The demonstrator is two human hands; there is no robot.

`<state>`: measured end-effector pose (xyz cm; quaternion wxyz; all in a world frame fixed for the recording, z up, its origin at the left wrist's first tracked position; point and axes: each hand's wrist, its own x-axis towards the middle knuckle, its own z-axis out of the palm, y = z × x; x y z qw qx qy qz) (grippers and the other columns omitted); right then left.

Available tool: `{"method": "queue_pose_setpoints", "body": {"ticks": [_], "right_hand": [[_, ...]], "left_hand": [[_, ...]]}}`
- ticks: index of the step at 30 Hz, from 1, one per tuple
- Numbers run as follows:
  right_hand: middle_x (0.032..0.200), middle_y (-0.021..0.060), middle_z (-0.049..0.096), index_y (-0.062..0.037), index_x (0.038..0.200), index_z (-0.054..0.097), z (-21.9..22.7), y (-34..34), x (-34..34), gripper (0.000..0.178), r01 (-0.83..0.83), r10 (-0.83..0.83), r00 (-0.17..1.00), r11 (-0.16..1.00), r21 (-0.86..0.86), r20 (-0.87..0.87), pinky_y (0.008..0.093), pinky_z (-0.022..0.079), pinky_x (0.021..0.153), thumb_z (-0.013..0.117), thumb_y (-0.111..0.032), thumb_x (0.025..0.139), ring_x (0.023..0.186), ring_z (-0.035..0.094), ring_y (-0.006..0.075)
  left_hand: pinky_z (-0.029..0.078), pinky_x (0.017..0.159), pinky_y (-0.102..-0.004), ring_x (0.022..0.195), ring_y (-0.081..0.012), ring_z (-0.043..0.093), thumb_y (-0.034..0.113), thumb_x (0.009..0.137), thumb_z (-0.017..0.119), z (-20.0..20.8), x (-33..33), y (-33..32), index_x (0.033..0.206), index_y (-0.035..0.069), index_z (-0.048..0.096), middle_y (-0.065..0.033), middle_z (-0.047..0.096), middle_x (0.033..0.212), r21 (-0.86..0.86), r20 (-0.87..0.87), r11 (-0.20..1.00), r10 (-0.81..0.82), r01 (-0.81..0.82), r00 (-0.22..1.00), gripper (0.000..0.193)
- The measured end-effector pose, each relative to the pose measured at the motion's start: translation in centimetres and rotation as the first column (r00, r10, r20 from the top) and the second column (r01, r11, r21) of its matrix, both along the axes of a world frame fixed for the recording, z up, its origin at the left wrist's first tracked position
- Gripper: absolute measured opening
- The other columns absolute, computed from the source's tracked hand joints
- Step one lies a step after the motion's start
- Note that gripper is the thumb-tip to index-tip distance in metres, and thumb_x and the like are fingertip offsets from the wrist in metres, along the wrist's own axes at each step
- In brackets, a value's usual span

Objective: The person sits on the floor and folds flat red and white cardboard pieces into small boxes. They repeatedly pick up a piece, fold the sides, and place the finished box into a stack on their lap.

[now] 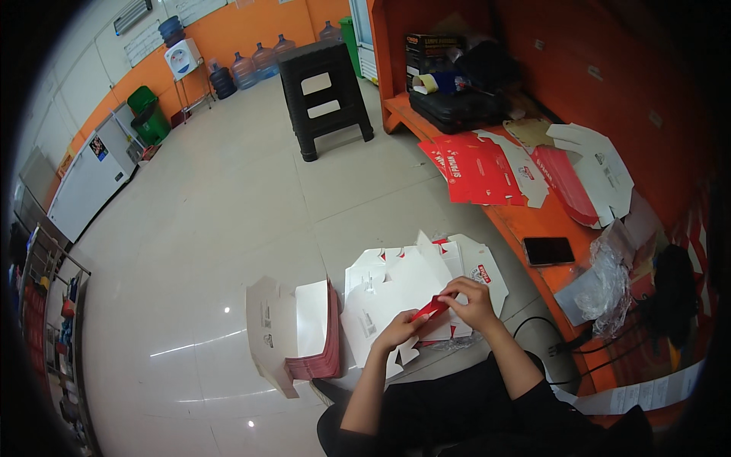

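Observation:
In front of me lie flat die-cut cardboard box blanks, white on the visible face with small red marks. Both hands meet at a folded red cardboard flap along the near edge of the top blank. My left hand is closed on the flap's left end, thumb on top. At its right end, my right hand pinches the same flap with bent fingers. A stack of folded boxes, white on top with red edges, stands on the floor to the left, an open grey-white cardboard flap spreading from it.
To my right, an orange shelf carries red printed blanks, a white blank, a phone, clear plastic wrap and a black bag. Black cables hang beside it. A black stool stands ahead on the tiled floor.

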<state>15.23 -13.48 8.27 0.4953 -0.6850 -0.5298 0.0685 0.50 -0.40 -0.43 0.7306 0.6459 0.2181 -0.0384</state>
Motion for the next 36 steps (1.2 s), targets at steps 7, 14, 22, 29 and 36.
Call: {"method": "queue_pose_setpoints", "body": {"ticks": [7, 14, 22, 29, 36], "right_hand": [[0.076, 0.0045, 0.061, -0.0036, 0.073, 0.066, -1.1, 0.3, -1.0, 0.005, -0.048, 0.061, 0.977, 0.997, -0.066, 0.206, 0.0286, 0.051, 0.063, 0.069, -0.001, 0.069, 0.069, 0.062, 0.0184], [0.081, 0.0059, 0.059, -0.0028, 0.076, 0.064, -0.5, -0.2, -0.7, 0.003, -0.172, 0.183, 0.975, 0.980, -0.099, 0.124, 0.0305, 0.049, 0.064, 0.065, -0.004, 0.073, 0.072, 0.060, 0.0216], [0.090, 0.0094, 0.060, -0.0001, 0.088, 0.061, 3.4, -0.5, -5.6, 0.009, -0.086, 0.097, 0.989, 0.991, 0.101, -0.112, 0.0282, 0.051, 0.067, 0.062, -0.003, 0.080, 0.078, 0.062, 0.0175], [0.088, 0.0151, 0.057, 0.0052, 0.100, 0.052, 2.0, -3.1, -15.7, 0.063, -0.282, 0.368, -0.326, 0.841, 0.461, -0.871, 0.0356, 0.051, 0.062, 0.035, -0.055, 0.092, 0.072, 0.061, 0.0241], [0.079, 0.0043, 0.049, -0.0067, 0.101, 0.050, -1.6, 1.3, -13.8, 0.022, 0.306, 0.336, -0.401, 0.926, 0.222, -0.852, 0.0261, 0.039, 0.057, 0.049, -0.027, 0.093, 0.061, 0.042, 0.0128]], "left_hand": [[0.042, 0.057, -0.0276, 0.061, -0.0123, 0.049, 0.037, 0.088, 0.058, -0.3, -0.3, -0.7, 0.097, -0.001, 0.059, -0.0040, 0.055, 0.069, 0.326, 0.024, 0.945, 0.015, -0.022, 1.000, 0.040], [0.041, 0.062, -0.0281, 0.066, -0.0117, 0.047, 0.038, 0.089, 0.056, 2.4, -0.4, -1.1, 0.088, -0.001, 0.059, -0.0036, 0.054, 0.070, 0.401, -0.066, 0.915, -0.012, 0.038, 0.998, 0.039], [0.041, 0.068, -0.0247, 0.072, -0.0125, 0.051, 0.046, 0.095, 0.039, 4.7, -1.6, 0.4, 0.095, -0.002, 0.061, -0.0059, 0.059, 0.079, -0.012, 0.049, 0.977, 0.215, -0.215, 0.975, 0.052], [0.042, 0.090, -0.0320, 0.100, -0.0180, 0.055, 0.049, 0.096, 0.029, 7.8, -2.2, -0.1, 0.120, -0.004, 0.048, -0.0114, 0.057, 0.111, -0.436, 0.359, 0.804, 0.568, -0.405, 0.741, 0.061], [0.042, 0.066, -0.0215, 0.074, -0.0077, 0.053, 0.030, 0.098, 0.041, 9.2, -3.0, 0.6, 0.093, 0.003, 0.052, -0.0013, 0.057, 0.082, -0.132, 0.626, 0.727, 0.588, -0.673, 0.512, 0.030]]}}
